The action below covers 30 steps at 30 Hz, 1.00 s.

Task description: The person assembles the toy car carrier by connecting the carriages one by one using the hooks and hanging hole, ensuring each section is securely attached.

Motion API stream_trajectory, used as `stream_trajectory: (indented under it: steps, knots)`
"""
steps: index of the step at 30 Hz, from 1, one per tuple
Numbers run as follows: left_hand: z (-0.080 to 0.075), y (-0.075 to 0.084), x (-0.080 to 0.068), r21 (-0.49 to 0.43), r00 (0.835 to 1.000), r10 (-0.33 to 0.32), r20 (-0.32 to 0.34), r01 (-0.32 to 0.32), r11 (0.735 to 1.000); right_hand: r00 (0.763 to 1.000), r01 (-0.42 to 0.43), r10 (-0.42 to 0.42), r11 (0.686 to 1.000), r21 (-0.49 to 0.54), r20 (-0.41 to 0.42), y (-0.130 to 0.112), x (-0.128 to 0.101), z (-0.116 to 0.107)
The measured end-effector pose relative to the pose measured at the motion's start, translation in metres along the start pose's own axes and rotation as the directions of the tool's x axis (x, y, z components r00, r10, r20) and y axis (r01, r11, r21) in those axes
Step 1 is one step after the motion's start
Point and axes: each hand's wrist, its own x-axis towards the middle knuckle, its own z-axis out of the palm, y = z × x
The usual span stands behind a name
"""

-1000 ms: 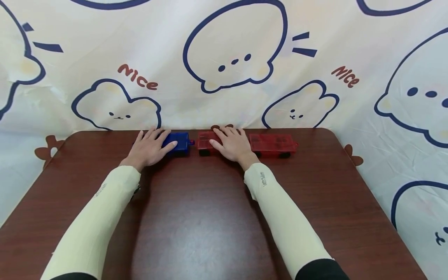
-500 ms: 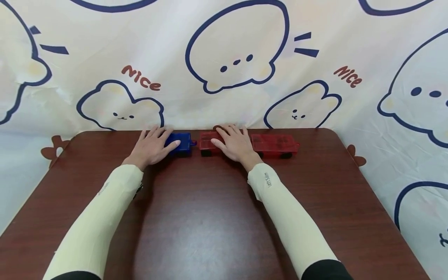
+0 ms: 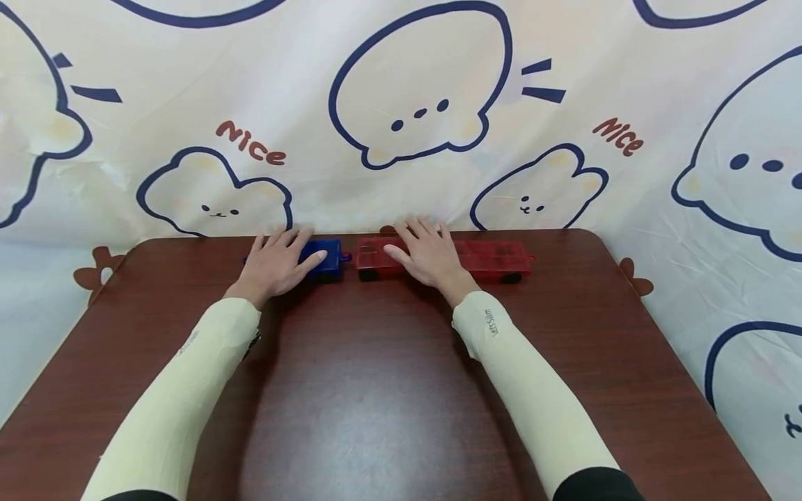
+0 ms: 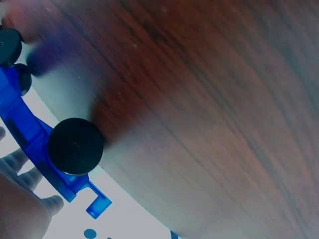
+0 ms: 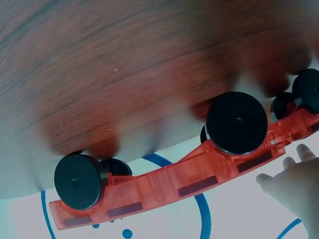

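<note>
Along the far edge of the table stands a row of see-through plastic toy train cars with black wheels. My left hand (image 3: pixel 274 268) rests over the blue car (image 3: pixel 328 259), fingers spread and thumb on its top. A hook shows at the end of the blue car (image 4: pixel 30 129) in the left wrist view. My right hand (image 3: pixel 431 259) lies with spread fingers over the red cars (image 3: pixel 498 256), hiding where they meet. In the right wrist view one long red car (image 5: pixel 159 186) is in sight, with a second one at its right end. A small gap separates blue from red.
The brown wooden table (image 3: pixel 363 390) has rounded far corners. A white cloth (image 3: pixel 426 188) printed with cartoon animals hangs right behind its far edge and along both sides.
My right hand has slid slightly right across the red cars, so it now covers the gap between them. The left hand has shifted slightly right along the blue car, which stays about in place.
</note>
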Motion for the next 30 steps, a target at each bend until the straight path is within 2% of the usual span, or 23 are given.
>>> stream_trajectory:
  steps: [11,15,23,30]
  knots:
    - [0.000,0.010,0.002,0.008,0.998,-0.002,-0.057,0.003,1.000,0.999,-0.020,0.021,0.999,0.038,-0.041,0.013,-0.010,-0.005]
    - [-0.001,0.016,0.003,0.017,0.999,0.005,-0.054,-0.004,1.000,0.998,-0.028,0.031,0.998,0.050,-0.057,0.020,-0.015,-0.006]
    - [-0.002,0.029,0.006,0.041,0.998,0.021,-0.053,-0.018,0.999,0.999,-0.030,0.032,0.998,0.046,-0.035,0.034,-0.025,-0.015]
    - [0.001,0.036,0.003,0.029,0.998,0.028,-0.048,-0.027,0.999,0.996,-0.073,0.075,0.996,0.056,-0.037,0.051,-0.036,-0.020]
